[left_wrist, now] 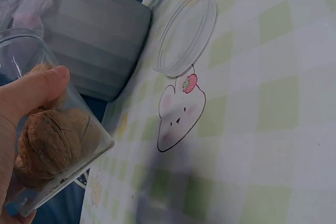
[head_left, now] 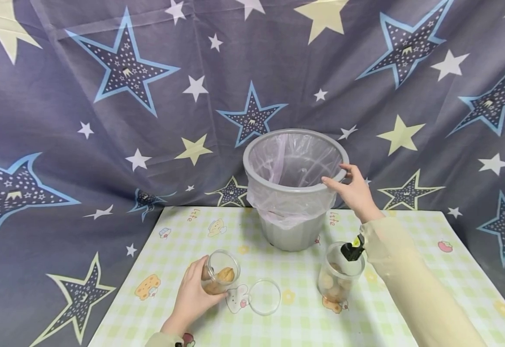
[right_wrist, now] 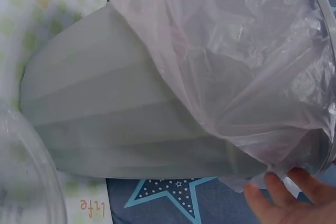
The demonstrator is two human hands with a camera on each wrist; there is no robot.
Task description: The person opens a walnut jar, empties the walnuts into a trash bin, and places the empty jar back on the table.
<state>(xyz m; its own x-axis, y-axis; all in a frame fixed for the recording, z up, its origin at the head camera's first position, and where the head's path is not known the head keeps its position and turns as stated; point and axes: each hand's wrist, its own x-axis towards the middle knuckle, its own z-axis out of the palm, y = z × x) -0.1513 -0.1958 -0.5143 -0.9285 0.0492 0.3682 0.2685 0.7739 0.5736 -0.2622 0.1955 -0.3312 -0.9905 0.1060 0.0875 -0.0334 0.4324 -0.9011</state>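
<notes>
My left hand [head_left: 195, 294] grips a clear jar [left_wrist: 86, 103], tilted, with walnuts [left_wrist: 50, 142] in it. In the left wrist view the thumb presses along its side. At the back stands a grey trash bin [head_left: 293, 233] lined with a translucent pinkish bag [right_wrist: 226, 61] folded over its rim. My right hand [head_left: 355, 193] holds the bin at the right of its rim, and in the right wrist view its fingertips lie against the bag edge. Below the right wrist stands a second clear jar [head_left: 341, 284] with round brownish things inside.
A clear round lid [head_left: 265, 297] lies flat on the checked tablecloth [head_left: 304, 323] between the two jars. Behind the table's far edge hangs a dark star-print curtain [head_left: 217, 62], close behind the bin.
</notes>
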